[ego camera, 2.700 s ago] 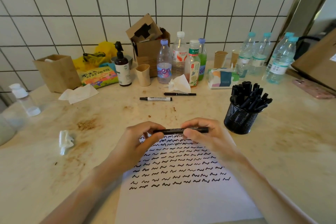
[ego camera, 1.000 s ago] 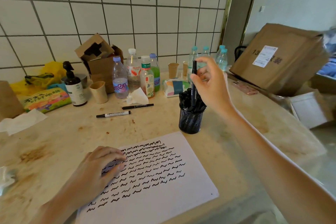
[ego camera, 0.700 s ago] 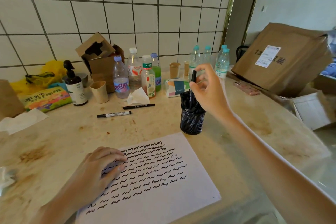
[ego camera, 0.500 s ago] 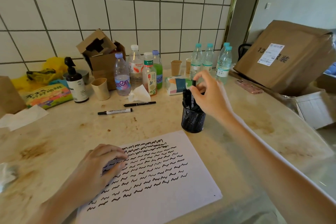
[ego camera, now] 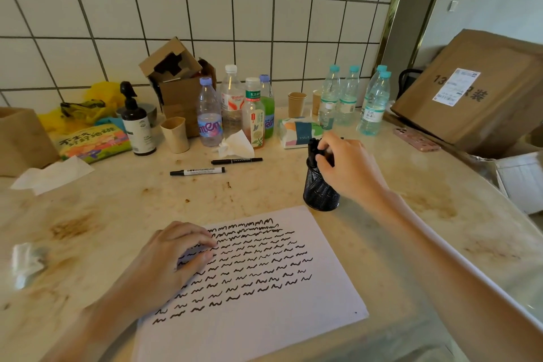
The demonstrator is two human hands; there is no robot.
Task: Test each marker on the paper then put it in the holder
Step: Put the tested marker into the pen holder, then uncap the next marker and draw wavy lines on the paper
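A white paper covered in rows of black squiggles lies in front of me. My left hand rests on its left part, fingers loosely bent, holding it flat. Behind the paper stands a black mesh holder full of black markers. My right hand sits over the holder's mouth, its curled fingertips pinching the top of a marker that stands sunk among the others. Two more markers lie on the table: a white-barrelled one and a slim black one.
Bottles, paper cups, a pump bottle, a tissue pack and an open carton crowd the tiled wall. Water bottles, a pink phone and a big cardboard box are at the right. Crumpled tissues lie left.
My right hand carried the marker from above the paper to the holder and lowered it until only its top shows. My left hand let go of it and settled on the paper.
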